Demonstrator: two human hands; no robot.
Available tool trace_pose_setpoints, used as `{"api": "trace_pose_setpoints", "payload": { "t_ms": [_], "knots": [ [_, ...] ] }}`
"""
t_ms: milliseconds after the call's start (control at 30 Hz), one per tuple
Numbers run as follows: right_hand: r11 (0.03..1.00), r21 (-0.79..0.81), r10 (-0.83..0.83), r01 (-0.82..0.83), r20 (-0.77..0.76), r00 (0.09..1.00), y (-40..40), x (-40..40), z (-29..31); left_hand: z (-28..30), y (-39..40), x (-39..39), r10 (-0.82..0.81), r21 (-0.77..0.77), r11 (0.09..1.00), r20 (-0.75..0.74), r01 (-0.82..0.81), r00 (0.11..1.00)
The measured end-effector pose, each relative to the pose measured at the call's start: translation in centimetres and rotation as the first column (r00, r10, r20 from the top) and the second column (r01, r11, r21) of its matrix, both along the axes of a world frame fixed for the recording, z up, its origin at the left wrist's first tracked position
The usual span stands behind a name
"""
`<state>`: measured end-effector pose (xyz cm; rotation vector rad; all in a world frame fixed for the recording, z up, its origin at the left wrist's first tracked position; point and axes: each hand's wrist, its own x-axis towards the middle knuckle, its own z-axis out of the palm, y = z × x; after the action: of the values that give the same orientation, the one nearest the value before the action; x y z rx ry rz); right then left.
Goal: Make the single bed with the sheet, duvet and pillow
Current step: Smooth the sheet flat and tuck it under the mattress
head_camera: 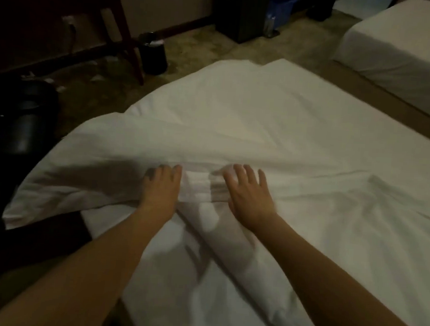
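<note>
I am seeing my left hand (160, 184) and right hand (249, 190) lying flat, fingers straight and gripping nothing, either side of a bunched ridge in the white duvet (236, 128), which is lying spread over the bed, its left edge hanging beyond it.

A white sheet (250, 119) lies rumpled over the bed (356, 236); its bunched fold sits beneath both hands.
</note>
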<state>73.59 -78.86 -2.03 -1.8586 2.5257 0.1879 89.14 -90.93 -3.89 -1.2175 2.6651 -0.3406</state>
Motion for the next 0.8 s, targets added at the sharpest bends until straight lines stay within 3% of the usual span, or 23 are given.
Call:
{"api": "trace_pose_setpoints", "payload": {
  "t_ms": [67, 133, 233, 400, 567, 700, 800],
  "knots": [
    [0.996, 0.083, -0.001, 0.008, -0.078, 0.997, -4.0, 2.1, -0.6, -1.1, -3.1, 2.5, 0.011, 0.015, 1.0, -0.048, -0.01, 0.999],
    [0.991, 0.128, 0.053, -0.039, -0.104, 0.993, -7.2, 3.0, -1.2, -2.1, -6.3, 4.3, 0.045, 0.117, 0.992, 0.004, -0.045, 0.999],
    [0.986, 0.166, 0.014, 0.019, -0.194, 0.981, -10.1, 3.6, -1.3, -2.9, -9.9, 5.6, 0.064, 0.211, 0.974, 0.075, -0.078, 0.995],
    [0.996, 0.055, -0.058, 0.077, -0.286, 0.957, -14.0, 2.5, -1.2, -3.8, -15.1, 5.4, 0.041, 0.3, 0.952, 0.066, -0.059, 0.997],
    [0.995, 0.055, -0.074, 0.083, -0.15, 0.986, -17.4, 1.1, 0.2, -3.4, -21.2, 5.5, 0.051, 0.298, 0.953, 0.025, -0.056, 0.998],
    [0.97, -0.128, -0.218, 0.206, -0.087, 0.972, -22.1, -1.7, 1.7, 1.2, -29.0, 1.4, -0.101, 0.216, 0.969, -0.082, 0.116, 0.992],
    [0.925, -0.168, -0.352, 0.341, -0.038, 0.935, -25.3, -5.1, 2.1, 5.1, -34.2, -3.9, -0.211, 0.173, 0.959, -0.086, 0.223, 0.974]
  ]
}}
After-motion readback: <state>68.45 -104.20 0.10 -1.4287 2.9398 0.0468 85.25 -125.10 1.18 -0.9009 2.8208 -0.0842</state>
